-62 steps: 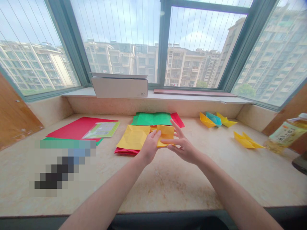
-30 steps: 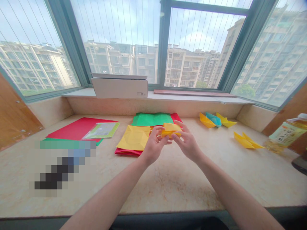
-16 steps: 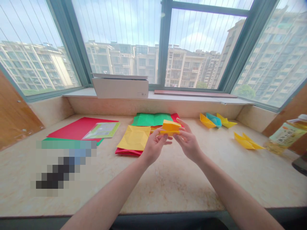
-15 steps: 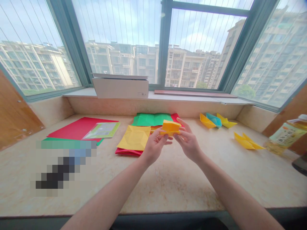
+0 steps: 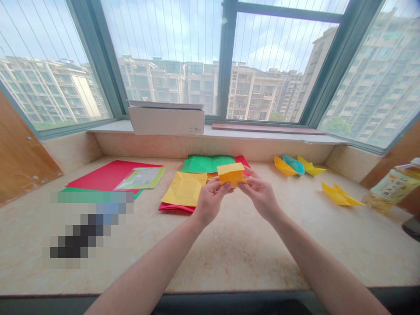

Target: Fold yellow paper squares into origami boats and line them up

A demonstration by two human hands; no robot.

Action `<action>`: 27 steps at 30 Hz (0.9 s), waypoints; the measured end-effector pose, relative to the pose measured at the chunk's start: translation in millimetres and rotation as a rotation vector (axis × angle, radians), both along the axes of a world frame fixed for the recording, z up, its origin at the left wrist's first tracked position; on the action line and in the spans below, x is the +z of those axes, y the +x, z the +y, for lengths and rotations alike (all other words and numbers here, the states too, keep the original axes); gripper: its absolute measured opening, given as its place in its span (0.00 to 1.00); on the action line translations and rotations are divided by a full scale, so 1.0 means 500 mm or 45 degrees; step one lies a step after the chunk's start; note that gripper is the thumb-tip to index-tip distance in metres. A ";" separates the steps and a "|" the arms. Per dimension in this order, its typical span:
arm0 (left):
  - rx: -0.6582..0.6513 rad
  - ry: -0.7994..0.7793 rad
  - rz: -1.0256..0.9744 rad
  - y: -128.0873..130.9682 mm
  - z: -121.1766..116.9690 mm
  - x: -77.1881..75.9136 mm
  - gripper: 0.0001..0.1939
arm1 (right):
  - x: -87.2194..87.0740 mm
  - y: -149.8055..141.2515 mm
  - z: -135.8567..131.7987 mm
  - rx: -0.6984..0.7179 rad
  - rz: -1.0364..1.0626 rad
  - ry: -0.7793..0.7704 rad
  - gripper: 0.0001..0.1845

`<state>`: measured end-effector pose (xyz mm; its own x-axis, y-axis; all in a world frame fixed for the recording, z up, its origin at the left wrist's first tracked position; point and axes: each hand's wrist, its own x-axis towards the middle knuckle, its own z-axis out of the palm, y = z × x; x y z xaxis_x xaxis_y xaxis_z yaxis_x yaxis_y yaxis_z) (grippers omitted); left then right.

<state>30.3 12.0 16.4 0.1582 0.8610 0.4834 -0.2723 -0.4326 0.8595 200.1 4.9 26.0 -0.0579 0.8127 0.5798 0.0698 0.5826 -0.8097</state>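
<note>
Between my two hands, above the counter, is a small piece of folded yellow-orange paper (image 5: 230, 173). My left hand (image 5: 211, 197) pinches its lower left side with thumb and fingers. At its lower right corner my right hand (image 5: 259, 194) grips it the same way, some fingers hidden behind the paper. Just left of my left hand lies a creased yellow sheet (image 5: 183, 188) on top of folded red paper (image 5: 175, 209). Behind my hands a creased green sheet (image 5: 208, 163) rests on the counter, with red paper (image 5: 242, 161) at its right end.
Folded yellow paper boats (image 5: 340, 194) and a blue one (image 5: 293, 166) sit at the right. Beside them is an oil bottle (image 5: 395, 183). Red sheets (image 5: 108, 174) and a clear packet (image 5: 144, 178) lie left. A white box (image 5: 166, 120) stands on the sill.
The folded yellow paper has tilted up and shifted slightly left, so more of its broad face shows. My right fingers have come down closer around it.
</note>
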 end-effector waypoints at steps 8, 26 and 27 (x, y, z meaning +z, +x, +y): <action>-0.066 -0.112 -0.063 0.001 -0.006 0.005 0.14 | 0.002 0.000 0.002 0.094 0.016 -0.033 0.10; -0.012 -0.220 -0.202 0.006 -0.003 0.003 0.35 | -0.002 -0.015 0.003 0.142 0.306 -0.187 0.37; -0.018 -0.235 -0.197 0.005 -0.005 0.004 0.36 | -0.002 -0.014 0.003 0.137 0.303 -0.198 0.38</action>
<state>32.7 9.6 18.5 0.1069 0.9353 0.3374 -0.4115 -0.2673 0.8713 192.8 6.4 25.2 -0.0258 0.8894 0.4564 -0.1880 0.4441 -0.8760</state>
